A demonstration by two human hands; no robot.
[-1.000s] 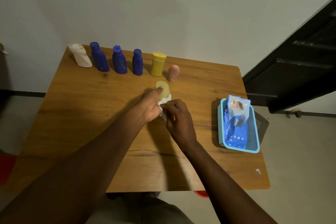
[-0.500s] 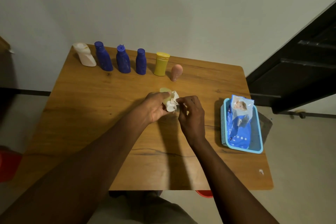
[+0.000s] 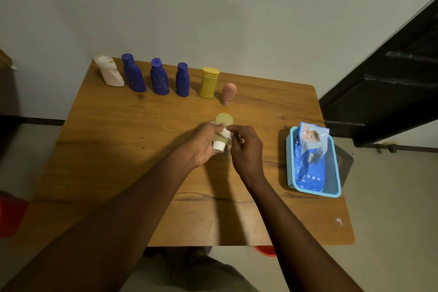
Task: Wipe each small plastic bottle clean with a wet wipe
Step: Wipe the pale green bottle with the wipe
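Note:
My left hand [image 3: 201, 143] grips a small pale green bottle [image 3: 224, 119] with a white cap, held over the middle of the wooden table [image 3: 118, 149] with its cap end toward me. My right hand [image 3: 246, 147] pinches a white wet wipe [image 3: 226, 133] against the bottle's side. Along the table's far edge stands a row of bottles: a white one [image 3: 109, 73], three blue ones [image 3: 132, 76] [image 3: 159, 78] [image 3: 182, 80], a yellow one [image 3: 208, 83] and a small pink one [image 3: 228, 92].
A light blue basket [image 3: 331, 168] at the table's right side holds a blue wet wipe pack [image 3: 310, 154]. A dark door [image 3: 391, 78] stands at the right. Something red [image 3: 9, 216] sits on the floor at the left.
The bottle has been turned in my left hand, so its white cap now shows toward me. My right hand with the wipe has shifted along the bottle's side.

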